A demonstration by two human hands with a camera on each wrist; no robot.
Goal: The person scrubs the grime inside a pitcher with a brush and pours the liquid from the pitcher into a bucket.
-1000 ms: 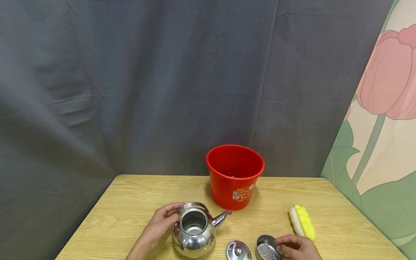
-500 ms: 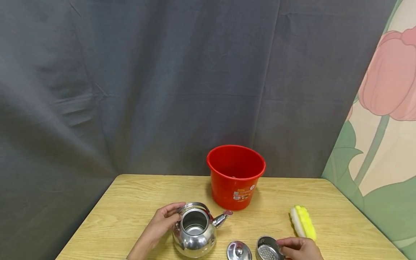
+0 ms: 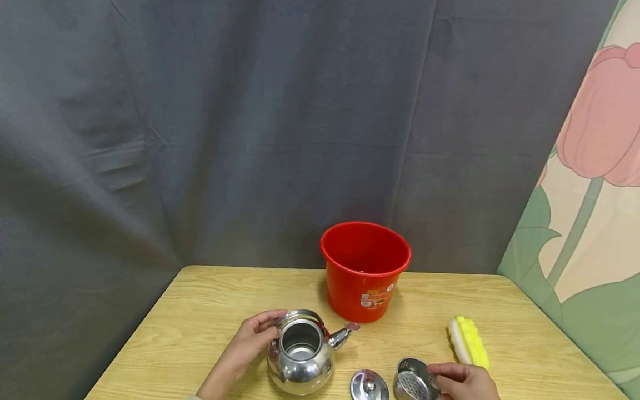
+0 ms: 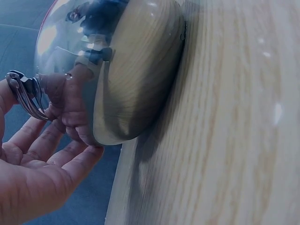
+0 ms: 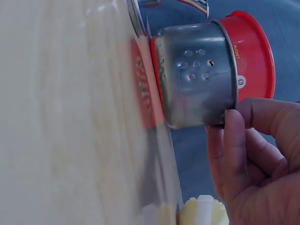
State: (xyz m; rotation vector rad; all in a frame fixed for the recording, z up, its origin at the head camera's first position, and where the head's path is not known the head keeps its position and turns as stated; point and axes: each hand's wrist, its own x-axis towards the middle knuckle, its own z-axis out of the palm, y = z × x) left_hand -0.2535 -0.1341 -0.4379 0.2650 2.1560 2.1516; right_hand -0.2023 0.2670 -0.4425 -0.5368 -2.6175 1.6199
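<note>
A shiny steel kettle [image 3: 300,369] stands on the table, its lid off and its mouth facing up. My left hand [image 3: 247,339] steadies it from the left, thumb by the handle [image 4: 28,96] and fingertips against the round body. On the right, my right hand [image 3: 465,380] pinches the rim of a small perforated steel strainer basket [image 3: 412,380] between thumb and fingers. In the right wrist view the strainer [image 5: 197,77] hangs close over the tabletop, its holed side showing. The kettle lid [image 3: 369,384] lies knob up between kettle and strainer.
A red bucket [image 3: 345,291] stands behind the kettle at the back of the wooden table [image 3: 200,300]. A yellow and white sponge [image 3: 470,341] lies just beyond the right hand. A dark grey cloth [image 3: 275,139] hangs behind the table.
The right hand has raised and slightly tilted the strainer. The left hand and kettle hold their place; the head view has shifted slightly.
</note>
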